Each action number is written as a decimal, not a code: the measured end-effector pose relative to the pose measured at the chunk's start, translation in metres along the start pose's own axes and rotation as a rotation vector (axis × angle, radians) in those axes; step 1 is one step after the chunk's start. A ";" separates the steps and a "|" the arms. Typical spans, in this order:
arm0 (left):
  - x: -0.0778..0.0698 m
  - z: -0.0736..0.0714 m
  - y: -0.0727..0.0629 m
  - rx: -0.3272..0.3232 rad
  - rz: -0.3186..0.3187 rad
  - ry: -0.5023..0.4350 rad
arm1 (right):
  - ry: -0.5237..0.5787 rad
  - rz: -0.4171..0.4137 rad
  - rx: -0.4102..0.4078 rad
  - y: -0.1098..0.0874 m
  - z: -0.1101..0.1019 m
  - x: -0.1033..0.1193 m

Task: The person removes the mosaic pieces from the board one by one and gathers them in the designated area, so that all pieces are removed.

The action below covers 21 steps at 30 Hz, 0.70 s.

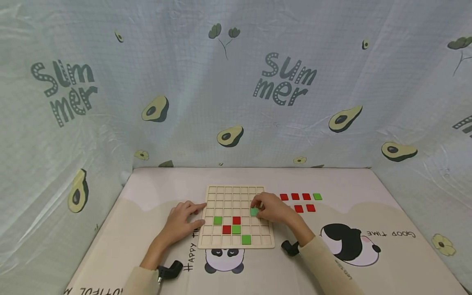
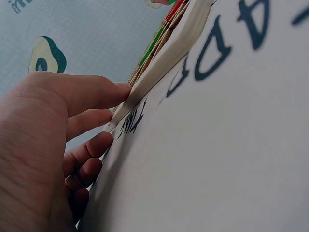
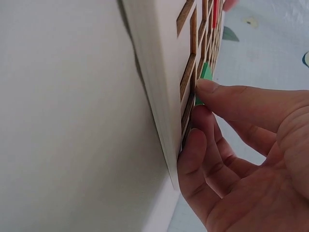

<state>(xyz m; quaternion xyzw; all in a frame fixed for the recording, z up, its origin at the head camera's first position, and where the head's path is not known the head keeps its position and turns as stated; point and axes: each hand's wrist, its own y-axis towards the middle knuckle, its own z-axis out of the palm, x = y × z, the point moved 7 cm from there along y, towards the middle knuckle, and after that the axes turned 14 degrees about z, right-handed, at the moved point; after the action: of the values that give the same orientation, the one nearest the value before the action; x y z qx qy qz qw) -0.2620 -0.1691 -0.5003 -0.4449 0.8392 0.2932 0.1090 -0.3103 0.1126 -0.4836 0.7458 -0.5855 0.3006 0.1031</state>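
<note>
A pale wooden grid board (image 1: 225, 196) lies flat on the table. My right hand (image 1: 274, 207) pinches a green square tile (image 1: 254, 212) between thumb and fingers, over the cells near the board's right side; the right wrist view shows this tile (image 3: 206, 72) tilted close to the grid. At the left edge of the board, my left hand (image 1: 179, 221) touches the rim with thumb and index finger spread apart. Several tiles sit in cells, among them a green tile (image 1: 218, 220), a red tile (image 1: 237, 220) and, lower down, another green tile (image 1: 246, 239).
To the right of the board, red tiles (image 1: 295, 196) lie in two short rows, with a loose green tile (image 1: 317, 196) at the end of the far row. Printed cloth (image 1: 236, 82) walls the table at the back and both sides. Black devices (image 1: 171, 270) are at both wrists.
</note>
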 end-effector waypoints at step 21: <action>-0.002 -0.001 0.001 0.003 -0.010 -0.003 | 0.042 -0.034 0.022 -0.004 -0.001 -0.003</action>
<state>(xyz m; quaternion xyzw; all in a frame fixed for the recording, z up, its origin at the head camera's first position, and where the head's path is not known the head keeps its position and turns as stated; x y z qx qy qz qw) -0.2612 -0.1684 -0.4980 -0.4486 0.8372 0.2919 0.1123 -0.3075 0.1166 -0.4833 0.7501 -0.5671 0.3211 0.1123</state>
